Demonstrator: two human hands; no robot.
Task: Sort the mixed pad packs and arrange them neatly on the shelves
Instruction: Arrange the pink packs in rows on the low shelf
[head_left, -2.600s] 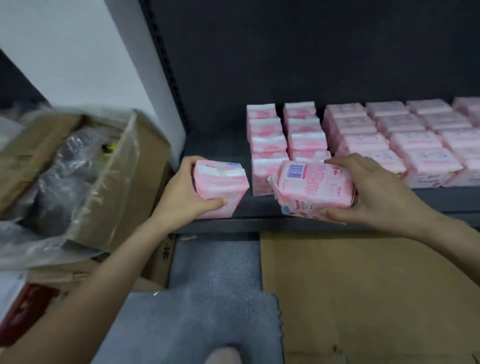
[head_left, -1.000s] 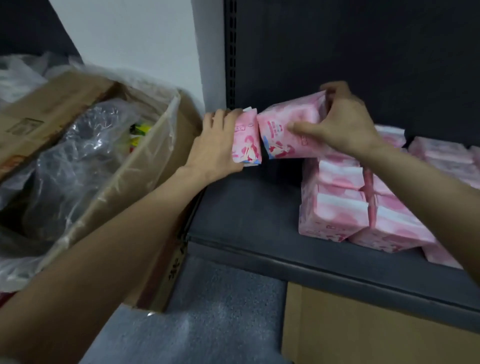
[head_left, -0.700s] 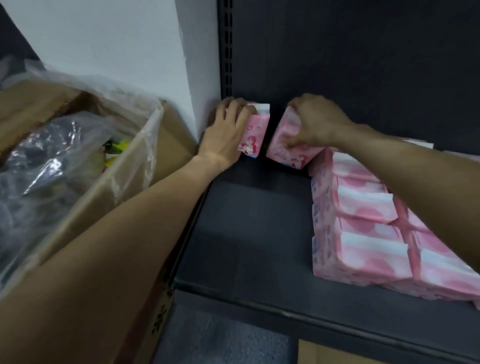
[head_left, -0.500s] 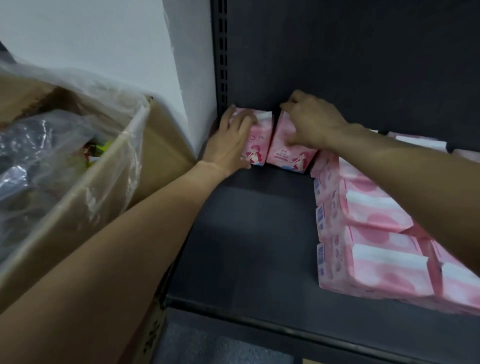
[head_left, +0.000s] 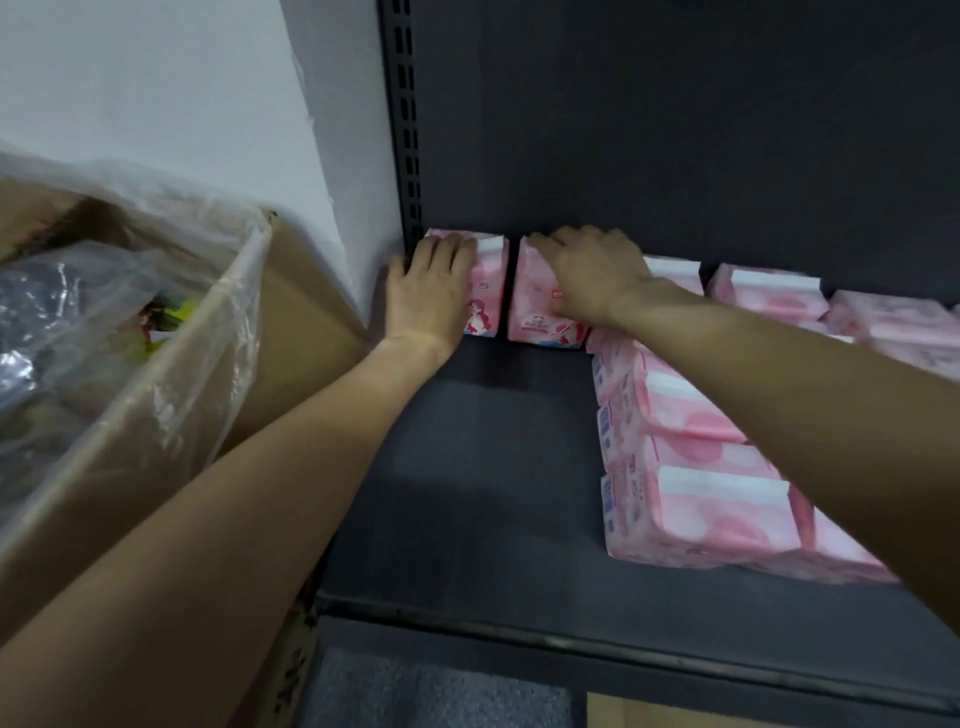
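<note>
The left hand (head_left: 428, 291) lies flat, fingers (head_left: 451, 248) spread loosely over the top and front of the left pack (head_left: 487, 291), pressing rather than gripping it. The right hand (head_left: 592, 275) rests the same way on the right pack (head_left: 535, 306), fingers (head_left: 545, 240) bent over its top far edge; whether they pinch it I cannot tell. Both packs stand upright at the far left corner of the shelf (head_left: 467, 467), just beside each other with a thin dark gap between, against the dark back panel (head_left: 675, 114). The left pack sits close to the slotted upright (head_left: 408, 130).

To the right, a row of pink packs (head_left: 691, 467) runs from near to far, touching one another, with more packs (head_left: 769, 291) along the back. The shelf is dark grey and matt, bare in its left near part. Left of it rise a white wall (head_left: 156, 78) and a cardboard box (head_left: 291, 312) lined with clear plastic (head_left: 171, 291). Below the shelf edge lies grey floor (head_left: 431, 691).

The packs are pink and white with a cartoon figure on the front; barcodes show on the row's left faces. The small print is too blurred to read.
</note>
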